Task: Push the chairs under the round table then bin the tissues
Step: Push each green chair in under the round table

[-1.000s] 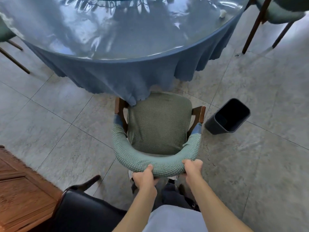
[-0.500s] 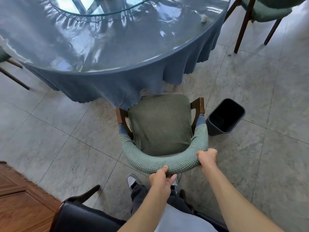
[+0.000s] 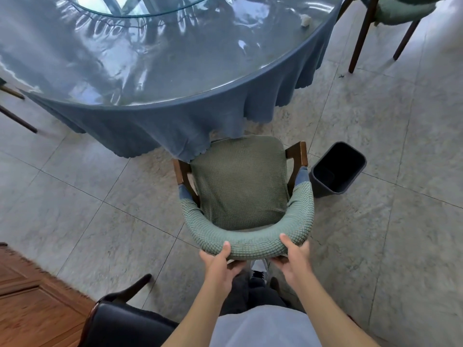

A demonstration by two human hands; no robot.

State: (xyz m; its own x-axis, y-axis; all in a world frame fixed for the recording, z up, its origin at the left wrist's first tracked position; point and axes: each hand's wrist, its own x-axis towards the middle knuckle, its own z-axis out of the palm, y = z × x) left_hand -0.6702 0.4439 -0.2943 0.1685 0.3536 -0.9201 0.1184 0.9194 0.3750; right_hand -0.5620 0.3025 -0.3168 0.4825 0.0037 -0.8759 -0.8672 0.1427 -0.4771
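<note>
A green-covered chair [image 3: 240,186] with wooden arms stands in front of me, its seat front just under the hem of the blue tablecloth. My left hand [image 3: 220,264] and my right hand [image 3: 293,256] both grip its curved padded backrest from behind. The round table [image 3: 140,58] with a glossy clear cover fills the upper left. A crumpled white tissue [image 3: 305,20] lies near the table's right edge. A dark bin [image 3: 337,170] stands on the floor right of the chair.
Another green chair [image 3: 398,11] with dark legs stands at the top right. Chair legs [image 3: 15,116] show at the far left. A black chair [image 3: 117,319] is close at my lower left, beside a wooden floor panel [image 3: 32,296]. Grey tiles lie all around.
The chair has shifted right, closer to the bin, and both hands have moved along the backrest, the right hand coming back toward its middle. The view has moved nearer the table.
</note>
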